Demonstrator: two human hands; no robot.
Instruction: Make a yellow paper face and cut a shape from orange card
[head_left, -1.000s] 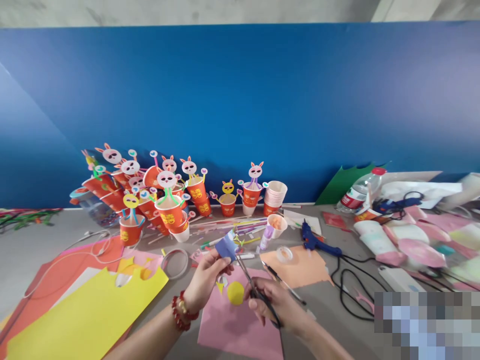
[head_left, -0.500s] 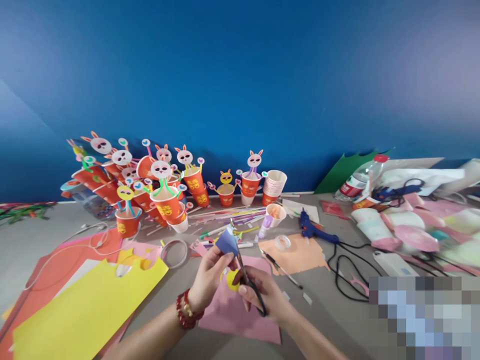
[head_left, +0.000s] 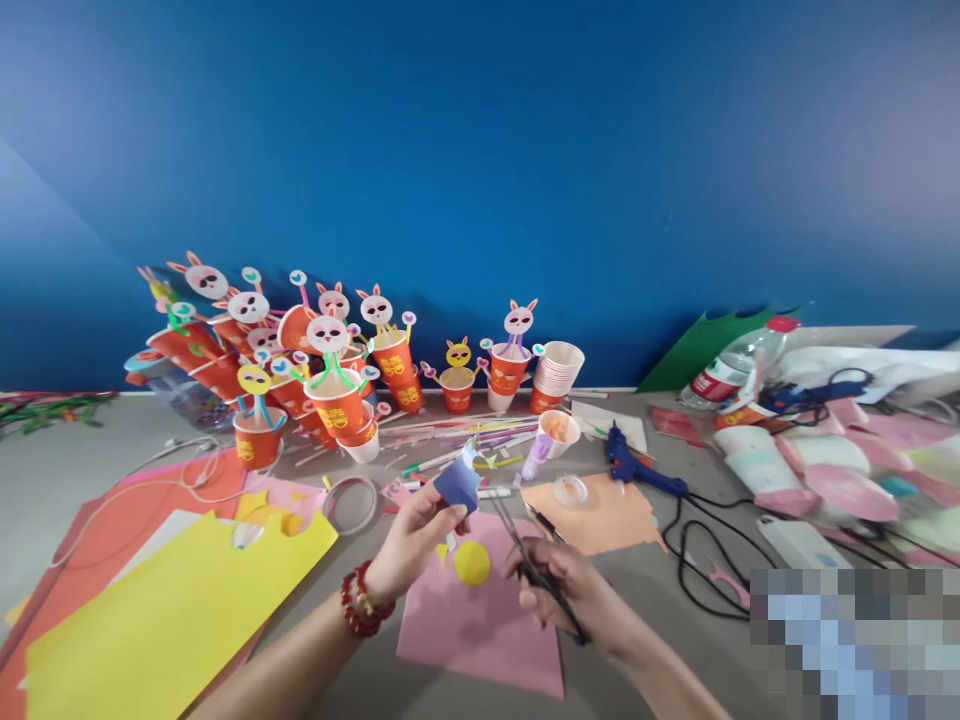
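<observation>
A small piece of blue paper (head_left: 457, 482) is pinched between the thumb and fingers of my left hand (head_left: 421, 527). My right hand (head_left: 564, 585) has its fingers through the handles of black-handled scissors (head_left: 523, 550), whose blades point up and to the left, apart from the paper. Below both hands lies a pink sheet of paper (head_left: 487, 640) with a yellow paper circle (head_left: 472, 564) on it. A small yellow scrap (head_left: 442, 553) is beside the circle, close to my left hand.
Red paper cups with rabbit faces (head_left: 337, 400) crowd the back left. Yellow paper (head_left: 172, 610) covers the left. A tape roll (head_left: 352, 503), an orange sheet (head_left: 600, 515), a blue glue gun (head_left: 641, 465) with black cable and a bottle (head_left: 739, 365) lie around.
My right hand has drawn the scissors away to the right, off the blue paper. The yellow circle now shows fully. My left hand keeps the paper, slightly shifted.
</observation>
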